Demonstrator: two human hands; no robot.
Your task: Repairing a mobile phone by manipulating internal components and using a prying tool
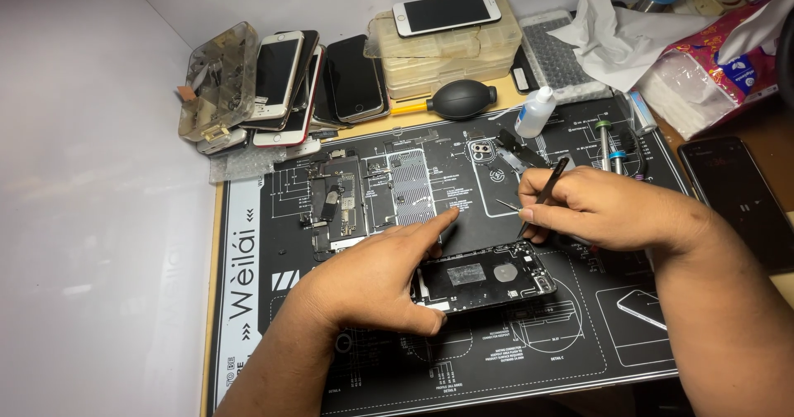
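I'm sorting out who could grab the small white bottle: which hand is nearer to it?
Right. The right hand, holding tweezers, lies just below the white bottle; the left hand rests farther down-left, on the opened phone.

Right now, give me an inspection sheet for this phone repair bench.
Surface: black printed repair mat on a wooden bench.
Job's things: opened phone chassis on the mat; tweezers.
Clutter: stack of phones, dust blower, small white bottle, plastic parts boxes, tissue pack.
Hands: left hand steadies the chassis, forefinger extended; right hand grips the tweezers.
Cables: nothing seen.
Surroundings: white walls behind and left; dark phone on the right.
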